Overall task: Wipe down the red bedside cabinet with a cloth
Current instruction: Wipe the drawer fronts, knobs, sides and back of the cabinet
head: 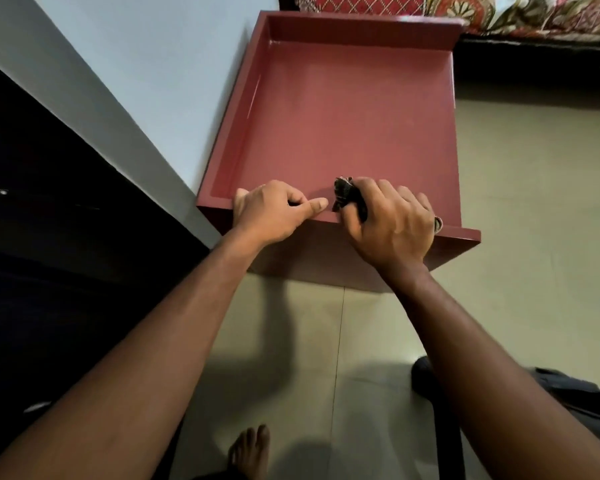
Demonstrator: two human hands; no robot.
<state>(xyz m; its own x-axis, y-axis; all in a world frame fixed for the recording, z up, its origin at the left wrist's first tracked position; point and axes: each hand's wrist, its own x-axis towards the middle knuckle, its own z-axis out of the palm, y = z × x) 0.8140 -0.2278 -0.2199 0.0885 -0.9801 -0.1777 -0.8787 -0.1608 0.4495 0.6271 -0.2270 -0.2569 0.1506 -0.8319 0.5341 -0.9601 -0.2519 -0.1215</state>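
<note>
The red bedside cabinet (347, 112) stands against a pale wall, its flat top walled by raised rims at the back and left. My right hand (392, 223) grips a small dark bunched cloth (345, 194) and holds it down on the cabinet top at the front edge. My left hand (271, 211) rests on the front edge just left of the cloth, fingers curled, thumb pointing right along the surface. It holds nothing that I can see. Most of the cloth is hidden under my right fingers.
A bed with a patterned red and floral cover (499, 12) lies behind and right of the cabinet. Beige floor tiles (534, 202) spread to the right and in front. A dark panel (32, 202) fills the left. My bare foot (250, 452) is on the floor below.
</note>
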